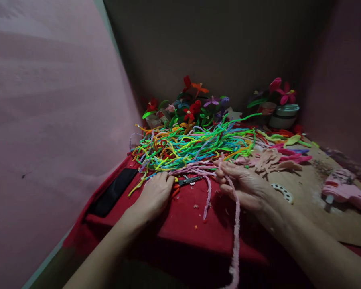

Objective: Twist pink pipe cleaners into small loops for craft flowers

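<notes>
Pinched between the thumb and fingers of my right hand (243, 182) is a pale pink pipe cleaner (236, 224), whose long end hangs down past the table's front edge. My left hand (156, 192) lies low on the red cloth, fingers curled at the orange-and-yellow handles of a pair of scissors (189, 181); its fingertips are partly hidden. The dark blades point right, towards my right hand. Just behind both hands spreads a heap of green, yellow, blue and orange pipe cleaners (195, 144), with a bundle of pink pipe cleaners (195, 167) along its front.
A black phone-like slab (114, 192) lies at the left edge. On the right, a cardboard sheet (307, 208) carries a pink glue gun (343, 188), a white curved piece with holes (282, 192) and beige fuzzy pieces (273, 161). Fuzzy flowers (194, 109) and a lidded tub (284, 116) stand behind.
</notes>
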